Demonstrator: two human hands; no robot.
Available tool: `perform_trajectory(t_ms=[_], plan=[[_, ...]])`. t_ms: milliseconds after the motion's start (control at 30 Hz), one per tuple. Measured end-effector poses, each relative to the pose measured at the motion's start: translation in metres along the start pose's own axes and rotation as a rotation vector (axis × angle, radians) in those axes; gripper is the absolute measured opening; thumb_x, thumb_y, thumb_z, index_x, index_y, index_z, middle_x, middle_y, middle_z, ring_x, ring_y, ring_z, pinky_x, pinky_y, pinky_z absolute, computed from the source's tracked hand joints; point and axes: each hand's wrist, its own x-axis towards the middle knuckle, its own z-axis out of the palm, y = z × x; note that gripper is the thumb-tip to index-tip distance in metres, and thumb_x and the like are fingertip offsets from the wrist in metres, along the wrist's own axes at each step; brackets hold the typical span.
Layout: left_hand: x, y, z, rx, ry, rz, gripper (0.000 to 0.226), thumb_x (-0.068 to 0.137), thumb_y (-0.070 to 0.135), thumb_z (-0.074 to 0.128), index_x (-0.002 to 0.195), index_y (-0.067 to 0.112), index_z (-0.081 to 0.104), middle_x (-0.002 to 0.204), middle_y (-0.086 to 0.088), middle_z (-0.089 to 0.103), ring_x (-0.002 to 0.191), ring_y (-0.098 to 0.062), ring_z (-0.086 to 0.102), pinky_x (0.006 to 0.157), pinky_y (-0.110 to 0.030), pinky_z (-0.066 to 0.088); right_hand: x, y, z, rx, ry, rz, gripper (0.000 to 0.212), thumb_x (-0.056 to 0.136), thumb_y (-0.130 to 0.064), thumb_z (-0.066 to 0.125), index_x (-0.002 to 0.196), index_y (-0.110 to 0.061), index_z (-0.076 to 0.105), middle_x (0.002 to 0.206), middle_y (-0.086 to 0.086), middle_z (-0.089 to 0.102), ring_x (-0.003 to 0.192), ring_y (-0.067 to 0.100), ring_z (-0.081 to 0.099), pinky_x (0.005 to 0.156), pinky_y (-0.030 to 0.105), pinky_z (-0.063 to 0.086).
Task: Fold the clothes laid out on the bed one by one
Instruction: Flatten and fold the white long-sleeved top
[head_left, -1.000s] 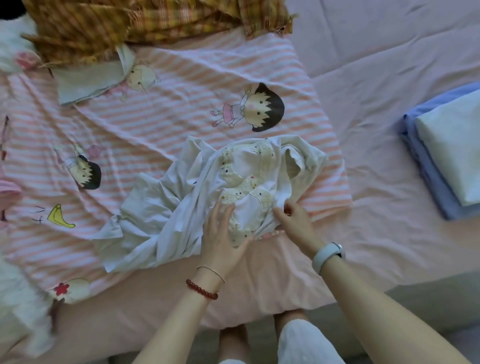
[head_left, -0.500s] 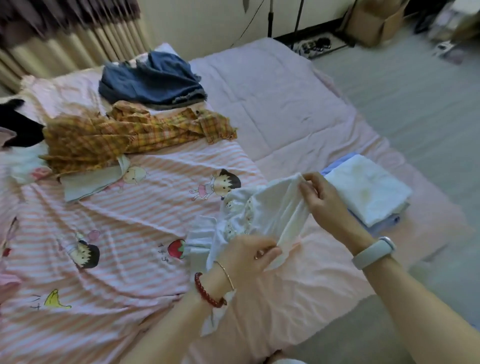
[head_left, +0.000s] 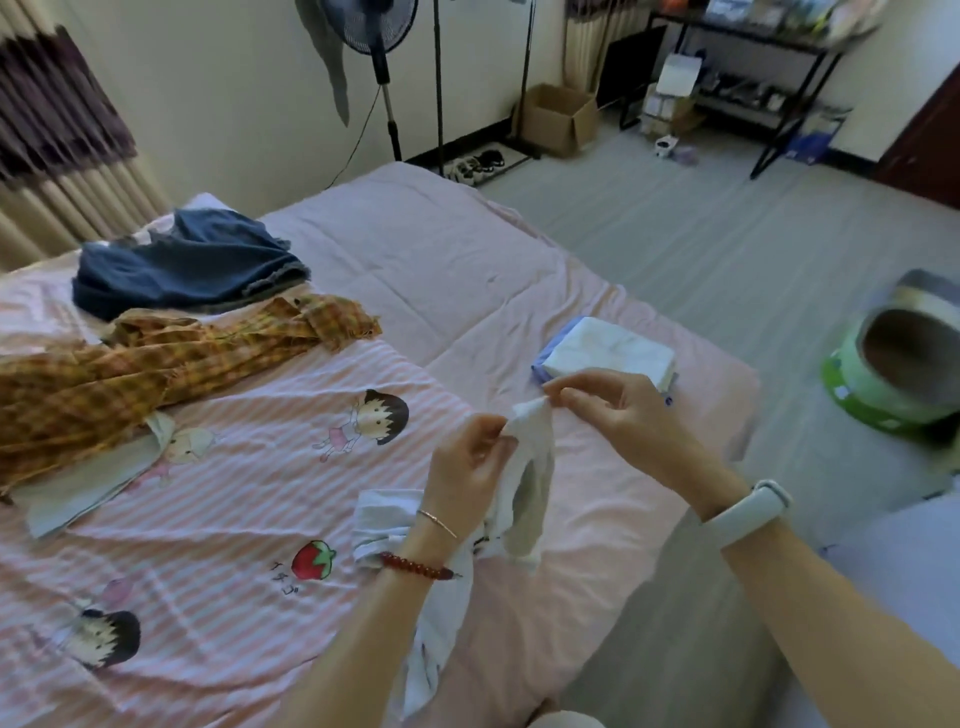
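The white garment (head_left: 524, 483), lying on the bed before, now hangs lifted, both hands pinching its top edge.

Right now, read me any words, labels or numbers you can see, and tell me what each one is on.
"イチゴ", roughly: characters printed beside the strawberry on the striped sheet; blurred, so uncertain.
Green tub on the floor: white label too blurred to read.
Boxes on the shelf: print too small to read.

White garment (head_left: 524, 467), pink-striped cartoon sheet (head_left: 218, 499)
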Motion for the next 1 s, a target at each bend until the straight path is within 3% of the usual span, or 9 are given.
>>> perform_trajectory(t_ms=[100, 200, 400, 567, 667, 767, 867, 933, 1000], plan=[[0.014, 0.012, -0.024, 0.032, -0.073, -0.007, 0.009, 0.088, 0.002, 0.059, 0.085, 0.011, 0.061, 0.075, -0.001, 0.060, 0.070, -0.006, 0.056, 0.071, -0.033, 0.046, -0.012, 0.012, 0.002, 0.041, 0.052, 0.050, 0.021, 0.090, -0.002, 0.056, 0.099, -0.019, 0.064, 0.088, -0.005, 0.067, 0.083, 0.002, 0.062, 0.076, 0.014, 0.047], [0.030, 0.042, -0.036, -0.015, -0.075, -0.018, 0.021, 0.089, 0.001, 0.056, 0.079, 0.019, 0.061, 0.070, 0.007, 0.059, 0.062, 0.002, 0.053, 0.069, -0.029, 0.045, -0.021, 0.022, 0.028, -0.033, -0.002, 0.026, 0.032, 0.088, -0.013, 0.062, 0.105, -0.038, 0.053, 0.101, -0.016, 0.061, 0.094, -0.004, 0.057, 0.087, 0.026, 0.047], [0.076, 0.126, -0.052, -0.246, 0.088, 0.022, 0.016, 0.092, 0.010, 0.055, 0.079, 0.018, 0.062, 0.073, -0.001, 0.058, 0.071, -0.014, 0.052, 0.067, -0.029, 0.045, -0.014, 0.001, 0.048, -0.213, 0.012, -0.197, 0.082, 0.081, -0.048, 0.065, 0.135, -0.053, 0.003, 0.143, -0.025, 0.023, 0.128, -0.010, 0.027, 0.104, 0.008, 0.024], [0.114, 0.207, -0.055, -0.325, 0.191, 0.149, 0.010, 0.090, 0.017, 0.060, 0.080, 0.018, 0.063, 0.077, -0.001, 0.062, 0.071, -0.014, 0.058, 0.066, -0.026, 0.053, 0.005, -0.045, 0.021, -0.350, 0.162, -0.456, 0.078, 0.081, -0.048, 0.065, 0.138, -0.045, 0.011, 0.147, -0.021, 0.014, 0.137, -0.006, 0.011, 0.106, 0.006, 0.018], [0.130, 0.254, -0.051, -0.320, 0.190, 0.223, 0.008, 0.088, 0.017, 0.062, 0.081, 0.016, 0.064, 0.078, -0.003, 0.063, 0.073, -0.017, 0.060, 0.067, -0.029, 0.053, 0.022, -0.077, 0.001, -0.404, 0.228, -0.491, 0.072, 0.080, -0.051, 0.063, 0.134, -0.051, 0.016, 0.138, -0.017, 0.033, 0.128, 0.005, 0.030, 0.107, 0.026, 0.032], [0.137, 0.290, -0.048, -0.290, 0.162, 0.310, 0.009, 0.088, 0.013, 0.062, 0.090, 0.006, 0.066, 0.079, -0.006, 0.065, 0.072, -0.017, 0.062, 0.065, -0.026, 0.056, 0.040, -0.093, -0.008, -0.563, 0.283, -0.384, 0.082, 0.083, -0.048, 0.059, 0.140, -0.053, 0.000, 0.134, -0.006, 0.044, 0.117, 0.016, 0.046, 0.097, 0.034, 0.042], [0.142, 0.308, -0.053, -0.266, 0.133, 0.339, 0.012, 0.088, 0.010, 0.060, 0.094, 0.001, 0.066, 0.078, -0.005, 0.064, 0.070, -0.015, 0.061, 0.062, -0.021, 0.055, 0.046, -0.095, -0.025, -0.542, 0.317, -0.374, 0.079, 0.092, -0.023, 0.050, 0.135, -0.059, -0.005, 0.128, -0.003, 0.053, 0.104, 0.016, 0.057, 0.084, 0.017, 0.044], [0.147, 0.313, -0.061, -0.244, 0.137, 0.317, 0.011, 0.089, 0.010, 0.059, 0.093, 0.002, 0.065, 0.082, -0.006, 0.061, 0.077, -0.018, 0.058, 0.068, -0.025, 0.053, 0.044, -0.096, -0.049, -0.454, 0.291, -0.353, 0.067, 0.093, -0.018, 0.049, 0.137, -0.055, 0.013, 0.121, -0.004, 0.057, 0.097, 0.012, 0.059, 0.075, 0.003, 0.034], [0.154, 0.309, -0.073, -0.206, 0.154, 0.268, 0.010, 0.090, 0.012, 0.057, 0.093, 0.005, 0.064, 0.082, -0.005, 0.057, 0.082, -0.020, 0.054, 0.070, -0.027, 0.048, 0.043, -0.095, -0.081, -0.471, 0.269, -0.302, 0.054, 0.094, -0.015, 0.050, 0.137, -0.043, 0.033, 0.107, -0.002, 0.061, 0.082, 0.013, 0.059, 0.065, 0.004, 0.034]])
